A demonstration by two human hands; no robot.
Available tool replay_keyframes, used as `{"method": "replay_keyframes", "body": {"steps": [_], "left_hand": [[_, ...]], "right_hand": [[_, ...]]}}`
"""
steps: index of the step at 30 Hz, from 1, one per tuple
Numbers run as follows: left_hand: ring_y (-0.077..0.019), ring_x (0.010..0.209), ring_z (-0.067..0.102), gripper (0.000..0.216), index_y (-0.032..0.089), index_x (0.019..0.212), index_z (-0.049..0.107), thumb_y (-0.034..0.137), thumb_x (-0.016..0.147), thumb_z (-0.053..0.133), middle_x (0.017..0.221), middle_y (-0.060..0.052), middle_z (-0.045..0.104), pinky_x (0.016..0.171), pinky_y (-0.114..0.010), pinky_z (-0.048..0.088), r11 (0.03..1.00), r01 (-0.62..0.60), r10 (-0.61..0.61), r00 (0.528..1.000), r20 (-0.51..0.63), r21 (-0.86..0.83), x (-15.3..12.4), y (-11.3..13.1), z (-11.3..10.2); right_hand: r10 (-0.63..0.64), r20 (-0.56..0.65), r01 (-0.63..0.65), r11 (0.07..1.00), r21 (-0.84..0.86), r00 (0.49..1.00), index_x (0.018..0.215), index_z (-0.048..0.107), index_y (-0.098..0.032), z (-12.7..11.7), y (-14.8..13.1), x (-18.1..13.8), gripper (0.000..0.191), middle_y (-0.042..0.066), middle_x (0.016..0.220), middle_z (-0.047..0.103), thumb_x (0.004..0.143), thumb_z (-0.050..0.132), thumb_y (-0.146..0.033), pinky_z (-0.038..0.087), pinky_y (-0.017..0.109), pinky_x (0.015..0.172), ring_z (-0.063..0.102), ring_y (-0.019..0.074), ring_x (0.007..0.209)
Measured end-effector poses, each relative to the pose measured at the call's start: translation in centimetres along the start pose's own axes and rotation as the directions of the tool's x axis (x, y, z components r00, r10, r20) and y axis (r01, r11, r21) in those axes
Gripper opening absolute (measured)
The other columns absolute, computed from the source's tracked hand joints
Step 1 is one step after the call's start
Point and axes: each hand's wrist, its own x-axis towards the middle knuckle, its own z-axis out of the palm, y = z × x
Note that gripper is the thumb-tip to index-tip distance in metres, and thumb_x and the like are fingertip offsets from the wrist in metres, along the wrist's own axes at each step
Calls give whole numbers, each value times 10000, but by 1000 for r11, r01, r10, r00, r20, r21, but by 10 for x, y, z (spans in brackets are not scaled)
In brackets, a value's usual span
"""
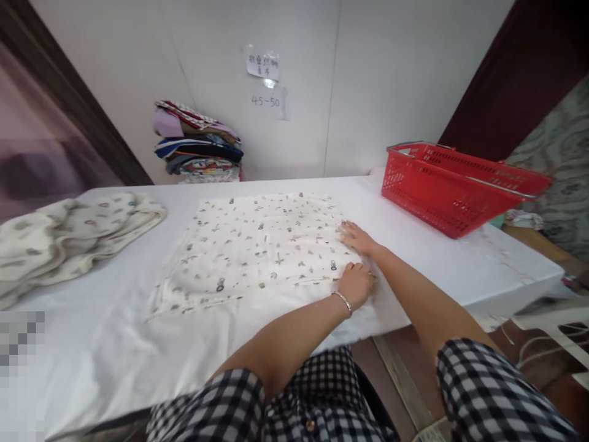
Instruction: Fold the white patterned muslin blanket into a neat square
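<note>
A white cloth with small printed motifs [248,245] lies spread over the table, its layers showing at the near edge. My left hand [355,285], with a bracelet at the wrist, is at the cloth's near right corner. Its fingers are curled down and closed on the corner; the fingertips are partly hidden. Just beyond it, my right hand [359,238] rests on the right edge of the same cloth, palm down, fingers stretched out.
On the left of the white-covered table [115,362] lies a bunched printed cloth [83,239]. A stack of folded fabrics [202,147] stands at the back wall. At the right is a red plastic basket [442,193]. Paper notes [265,101] hang on the wall.
</note>
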Motion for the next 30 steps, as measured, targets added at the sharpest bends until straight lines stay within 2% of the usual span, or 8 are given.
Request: {"method": "replay_keyframes", "body": {"steps": [2, 4, 6, 8, 14, 19, 25, 30], "left_hand": [[-192, 893, 496, 235, 173, 827, 642, 179, 879, 413, 894, -49, 604, 804, -376, 360, 1000, 1, -2, 1000, 18, 8, -1, 1, 0], [-186, 930, 498, 227, 184, 927, 622, 180, 882, 399, 970, -49, 604, 834, -366, 356, 999, -37, 36, 999, 17, 8, -4, 1, -3], [-181, 1006, 482, 229, 198, 1014, 589, 191, 880, 403, 1082, -49, 583, 878, -356, 343, 996, -93, 93, 996, -1, -3, -11, -2, -11], [-176, 1071, 457, 235, 208, 1062, 563, 199, 870, 427, 1159, -47, 556, 917, -348, 328, 993, -117, 117, 993, -15, -12, -25, -10, -25], [-197, 1012, 482, 242, 185, 1050, 564, 199, 810, 546, 1090, -58, 582, 877, -344, 367, 999, 34, -34, 999, -23, 17, -105, -70, -78], [-214, 959, 499, 180, 181, 987, 604, 196, 839, 501, 1004, -72, 597, 819, -360, 387, 964, 211, -217, 976, 21, 160, -160, -114, -103], [-198, 947, 518, 211, 220, 983, 631, 218, 874, 450, 1012, -57, 619, 795, -346, 400, 944, 282, -291, 956, 25, 172, -176, -117, -105], [-191, 1082, 489, 255, 206, 1089, 588, 247, 867, 471, 1147, -56, 593, 913, -347, 384, 943, 303, -302, 953, -23, 139, -194, -127, -107]], "right_hand": [[21, -79, -19, 999, 33, 997, 1284, 441, -87, -5, -4, -10, 555, 128, 1440, 293, 883, 366, -462, 262, 401, 1044, 290, 221, 1295], [35, -155, -25, 997, 68, 987, 1218, 500, -67, -10, -8, -25, 516, 153, 1347, 433, 896, 324, -431, 345, 385, 998, 417, 209, 1209], [13, -209, 7, 996, 94, 978, 1121, 572, -92, -13, -12, -48, 457, 140, 1178, 585, 888, 343, -411, 404, 384, 950, 529, 208, 1084], [-36, -242, 63, 992, 107, 970, 1037, 619, -133, -12, -17, -76, 390, 111, 1071, 642, 864, 399, -405, 428, 390, 926, 572, 212, 1007], [-374, -189, 364, 927, -89, 908, 1066, 616, -216, 10, -32, -141, 302, 82, 1108, 621, 848, 475, -372, 432, 415, 920, 549, 228, 1040], [-445, -79, 407, 868, -284, 892, 1087, 614, -203, 18, -33, -142, 308, 86, 1108, 616, 891, 399, -305, 426, 417, 906, 541, 230, 1026], [-365, -37, 334, 883, -331, 930, 1051, 647, -196, 18, -31, -140, 384, 92, 1094, 629, 905, 309, -308, 426, 427, 907, 549, 238, 1016], [-334, -59, 303, 907, -292, 941, 1001, 673, -209, 16, -41, -143, 401, 90, 1087, 638, 889, 320, -366, 437, 441, 913, 567, 247, 1007]]}}
